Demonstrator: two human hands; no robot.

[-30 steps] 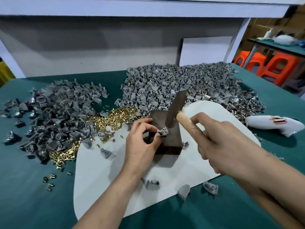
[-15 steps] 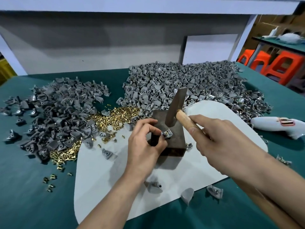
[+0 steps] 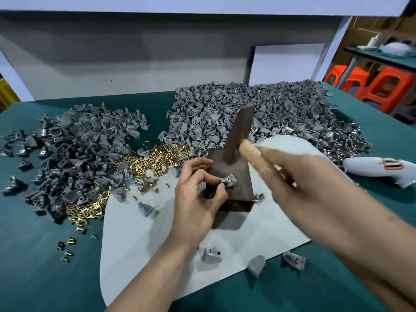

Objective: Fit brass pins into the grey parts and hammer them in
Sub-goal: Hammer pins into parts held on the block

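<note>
My left hand [image 3: 198,192] pinches a small grey part [image 3: 229,180] on top of a dark metal block [image 3: 234,174] in the middle of the table. My right hand [image 3: 299,183] grips the wooden handle of a hammer [image 3: 238,134], whose flat dark head is raised above the block's far side. A heap of brass pins [image 3: 157,155] lies to the left of the block. Two big piles of grey parts [image 3: 74,149] [image 3: 258,113] spread behind it.
The block stands on a pale grey mat [image 3: 139,239] over a green table [image 3: 33,266]. Loose grey parts [image 3: 211,255] lie near the mat's front edge. A white plastic shell [image 3: 378,168] lies at the right. Orange stools [image 3: 380,91] stand beyond the table.
The hammer head has risen a little above the block. My left hand keeps pinching the grey part on the block.
</note>
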